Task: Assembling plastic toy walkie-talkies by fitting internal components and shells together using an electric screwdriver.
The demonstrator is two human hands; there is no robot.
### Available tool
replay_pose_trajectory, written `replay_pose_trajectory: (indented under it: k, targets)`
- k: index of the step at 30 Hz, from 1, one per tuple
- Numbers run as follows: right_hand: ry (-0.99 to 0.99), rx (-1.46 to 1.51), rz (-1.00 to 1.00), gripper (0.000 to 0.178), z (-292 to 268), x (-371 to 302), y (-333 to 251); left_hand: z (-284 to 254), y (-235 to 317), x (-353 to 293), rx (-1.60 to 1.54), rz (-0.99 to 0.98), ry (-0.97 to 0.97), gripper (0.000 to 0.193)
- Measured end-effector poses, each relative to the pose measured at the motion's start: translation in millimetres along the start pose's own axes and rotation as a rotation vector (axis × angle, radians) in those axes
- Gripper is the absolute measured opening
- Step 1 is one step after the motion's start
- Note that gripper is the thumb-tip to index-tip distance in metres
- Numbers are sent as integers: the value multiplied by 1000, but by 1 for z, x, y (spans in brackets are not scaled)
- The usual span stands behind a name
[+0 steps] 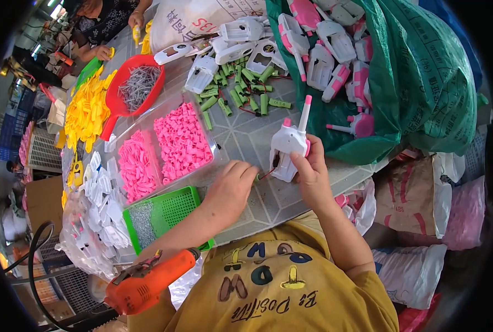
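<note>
My right hand [314,169] grips a white toy walkie-talkie shell [288,145] with a pink-tipped antenna, its open battery bay facing up. A thin red wire runs from that bay to a green battery [258,177], most of which is hidden by the closed fingers of my left hand [231,188]. The two hands are a short way apart above the grey table [246,138]. Several loose green batteries [239,94] with wires lie beyond them, beside more white shells [202,72].
Left of my hands stand a clear tray [216,148] of pink parts, a green basket [194,195] with small screws and a red pan [109,102] of grey pins. A green sack [423,83] of shells stands right. An orange power screwdriver [147,285] is near my left forearm. Another person works far left.
</note>
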State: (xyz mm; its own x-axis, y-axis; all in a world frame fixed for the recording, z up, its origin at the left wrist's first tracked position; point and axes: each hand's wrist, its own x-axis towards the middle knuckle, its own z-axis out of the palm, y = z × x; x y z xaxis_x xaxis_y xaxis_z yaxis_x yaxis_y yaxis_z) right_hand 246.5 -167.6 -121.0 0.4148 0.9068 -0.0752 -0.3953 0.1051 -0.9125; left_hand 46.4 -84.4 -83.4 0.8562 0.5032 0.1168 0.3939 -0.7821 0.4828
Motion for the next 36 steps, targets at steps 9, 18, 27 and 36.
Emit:
replay_pose_trajectory:
  k: [9,18,27,36]
  targets:
    - [9,137,144,82,16,0,-5,-30,9,6,-429,-72,161,24]
    - [5,149,207,82,37,-3,-4,-27,17,7,-954,-281,263,22]
    - [-125,421,391,63,46,-9,-11,-24,21,21,-715,-339,158,29]
    - [-174,525,423,58,44,-9,-12,-25,32,26,-668,-293,276,21]
